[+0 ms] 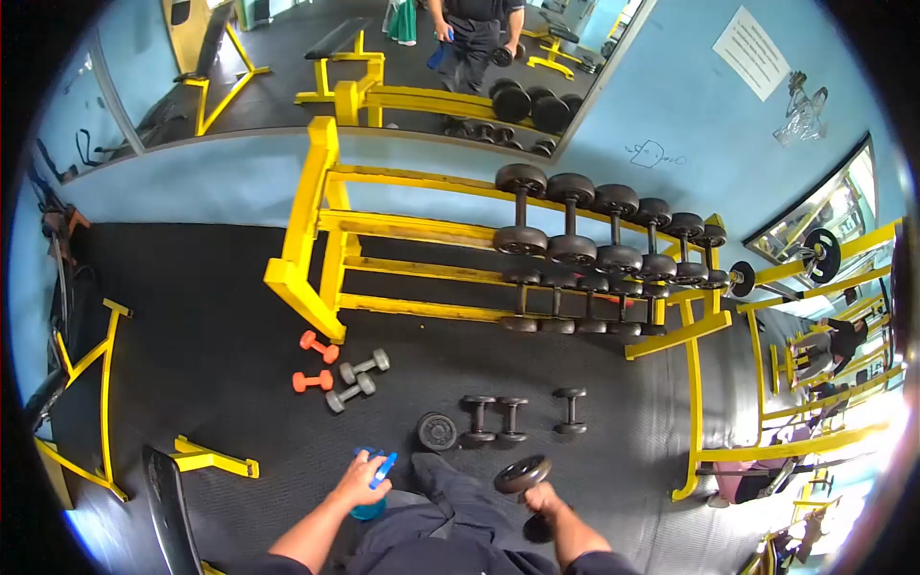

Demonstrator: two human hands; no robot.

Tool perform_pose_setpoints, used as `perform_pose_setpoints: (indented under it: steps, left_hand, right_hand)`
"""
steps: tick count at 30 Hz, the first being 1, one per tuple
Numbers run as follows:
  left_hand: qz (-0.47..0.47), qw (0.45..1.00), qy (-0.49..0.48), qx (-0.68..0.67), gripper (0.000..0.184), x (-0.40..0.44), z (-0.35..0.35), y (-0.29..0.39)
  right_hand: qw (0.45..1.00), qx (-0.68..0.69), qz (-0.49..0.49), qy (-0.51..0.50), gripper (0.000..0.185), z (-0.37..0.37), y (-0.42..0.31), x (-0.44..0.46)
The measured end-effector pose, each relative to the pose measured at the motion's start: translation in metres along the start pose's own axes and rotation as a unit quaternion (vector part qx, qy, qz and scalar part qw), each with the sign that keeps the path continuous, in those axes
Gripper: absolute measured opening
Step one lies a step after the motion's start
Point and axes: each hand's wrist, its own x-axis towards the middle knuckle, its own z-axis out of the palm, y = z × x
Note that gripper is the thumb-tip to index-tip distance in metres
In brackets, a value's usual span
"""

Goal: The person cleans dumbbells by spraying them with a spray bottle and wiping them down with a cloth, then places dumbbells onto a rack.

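My left hand [359,482] is closed around a blue spray bottle [383,470], held low in front of my body. My right hand [543,499] grips a black dumbbell [523,474] by its handle, one round head in front of the hand and the other behind it. On the floor ahead, a black dumbbell [437,432] shows one round end near my foot. Two small black dumbbells [479,422] [513,420] lie side by side to its right, and another dumbbell [571,412] lies farther right.
A yellow rack [412,230] holds two rows of black dumbbells [572,220]. Orange dumbbells [312,381] and grey dumbbells [351,392] lie at its left foot. A black bench [168,508] stands at lower left, yellow frames [695,412] at right. A mirror [287,67] hangs behind.
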Motion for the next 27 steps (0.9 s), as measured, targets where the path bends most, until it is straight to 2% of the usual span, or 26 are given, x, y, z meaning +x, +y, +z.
perform_pose_setpoints:
  steps: [1, 3, 5, 6, 7, 8, 9, 11, 13, 15, 17, 20, 21, 23, 24, 26, 27]
  left_hand:
    - [0.009, 0.999, -0.020, 0.027, 0.055, 0.018, -0.002, -0.003]
    - [-0.005, 0.996, -0.067, 0.062, 0.056, 0.054, -0.014, 0.018]
    - [0.028, 0.995, -0.062, 0.078, 0.055, 0.089, -0.024, 0.042]
    - [0.024, 0.994, -0.067, 0.086, 0.055, 0.110, -0.027, 0.046]
    - [0.068, 0.993, -0.052, 0.083, 0.055, 0.129, -0.026, 0.048]
    - [0.112, 0.990, -0.039, 0.077, 0.055, 0.146, -0.026, 0.056]
    - [0.096, 0.991, -0.061, 0.077, 0.054, 0.164, -0.032, 0.072]
    - [0.147, 0.979, -0.118, 0.073, 0.054, 0.218, -0.039, 0.097]
    - [0.174, 0.970, -0.147, 0.085, 0.054, 0.248, -0.041, 0.110]
    - [0.159, 0.963, -0.203, 0.075, 0.056, 0.277, -0.040, 0.114]
    - [0.159, 0.963, -0.217, 0.029, 0.051, 0.302, -0.037, 0.107]
    - [0.147, 0.961, -0.234, 0.011, 0.052, 0.332, -0.040, 0.098]
    - [0.145, 0.966, -0.215, 0.002, 0.050, 0.340, -0.040, 0.094]
    - [0.059, 0.980, -0.191, 0.007, 0.052, 0.356, -0.044, 0.089]
    - [0.045, 0.981, -0.190, -0.003, 0.052, 0.361, -0.044, 0.086]
    - [0.009, 0.999, -0.011, 0.032, 0.058, 0.370, -0.050, 0.077]
    - [0.000, 1.000, -0.009, 0.029, 0.058, 0.374, -0.059, 0.070]
  right_hand:
    - [0.995, -0.082, -0.053, 0.035, 0.027, 0.028, 0.012, 0.006]
    - [0.992, 0.071, 0.107, -0.019, 0.031, 0.040, -0.011, -0.018]
    - [0.972, 0.185, 0.141, -0.045, 0.034, 0.079, -0.009, -0.023]
    - [0.958, 0.221, 0.156, -0.094, 0.036, 0.080, -0.013, -0.027]
    - [0.940, 0.255, 0.173, -0.144, 0.039, 0.082, -0.015, -0.036]
    - [0.847, 0.458, 0.250, -0.105, 0.032, 0.095, -0.018, -0.043]
    - [0.843, 0.463, 0.253, -0.108, 0.032, 0.080, -0.031, -0.055]
    - [0.719, 0.606, 0.339, -0.030, 0.023, 0.038, -0.066, -0.076]
    - [0.698, 0.627, 0.347, -0.007, 0.020, 0.024, -0.075, -0.071]
    - [0.738, 0.581, 0.343, 0.007, 0.023, -0.004, -0.084, -0.068]
    - [0.736, 0.584, 0.341, 0.016, 0.025, -0.039, -0.098, -0.061]
    - [0.797, 0.530, 0.290, 0.001, 0.029, -0.101, -0.122, -0.040]
    - [0.796, 0.528, 0.295, 0.000, 0.029, -0.116, -0.131, -0.026]
    - [0.812, 0.535, 0.230, 0.040, 0.025, -0.148, -0.146, 0.001]
    - [0.828, 0.520, 0.204, 0.042, 0.020, -0.175, -0.158, 0.013]
    - [0.839, 0.522, 0.146, 0.053, 0.007, -0.235, -0.188, 0.046]
    - [0.832, 0.538, 0.115, 0.068, 0.001, -0.261, -0.202, 0.064]
